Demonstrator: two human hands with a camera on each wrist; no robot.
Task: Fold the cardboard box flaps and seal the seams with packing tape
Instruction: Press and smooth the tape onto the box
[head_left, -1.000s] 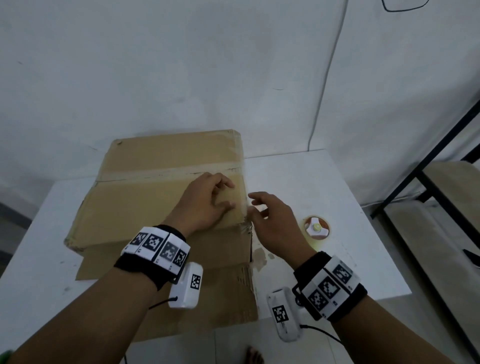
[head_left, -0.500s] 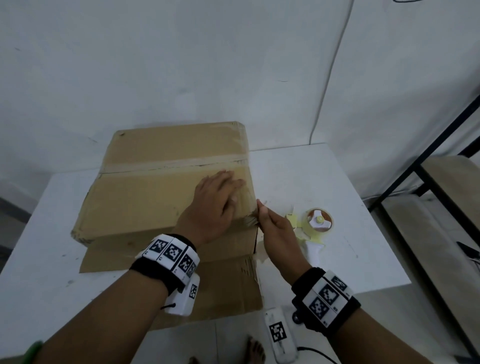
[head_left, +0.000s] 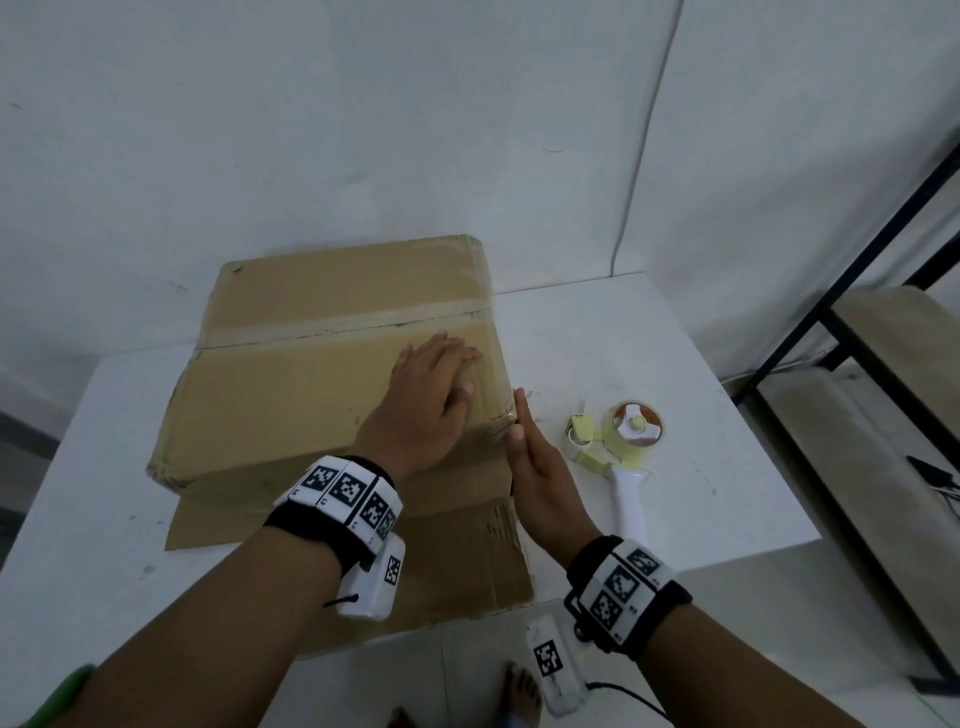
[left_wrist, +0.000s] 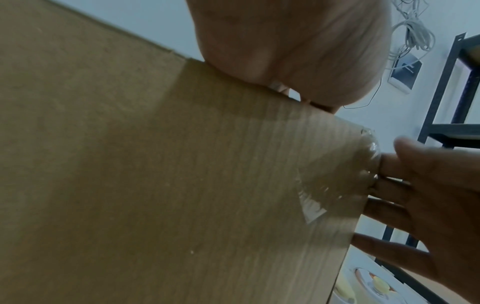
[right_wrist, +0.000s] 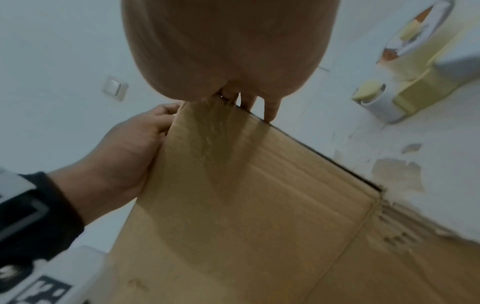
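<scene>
A flat brown cardboard box (head_left: 311, 374) lies on the white table (head_left: 649, 353), with a strip of tape along its middle seam. My left hand (head_left: 441, 384) presses flat on the box top near its right edge, fingers straight. My right hand (head_left: 524, 441) stands edge-on with straight fingers against the box's right side, where clear tape (left_wrist: 363, 181) wraps over the corner. In the right wrist view my right fingertips (right_wrist: 270, 115) touch the box edge (right_wrist: 285, 133). A tape dispenser (head_left: 628, 441) with a white handle lies on the table just right of my right hand.
A loose box flap (head_left: 415, 561) spreads toward me over the table's near edge. A black metal shelf frame (head_left: 883, 322) stands at the right. The wall (head_left: 415, 130) is close behind the box. Bare feet (head_left: 519, 691) show on the floor below.
My right hand has gone from pinching the tape at the corner to lying flat against the box side. My left hand has slid a little to the right.
</scene>
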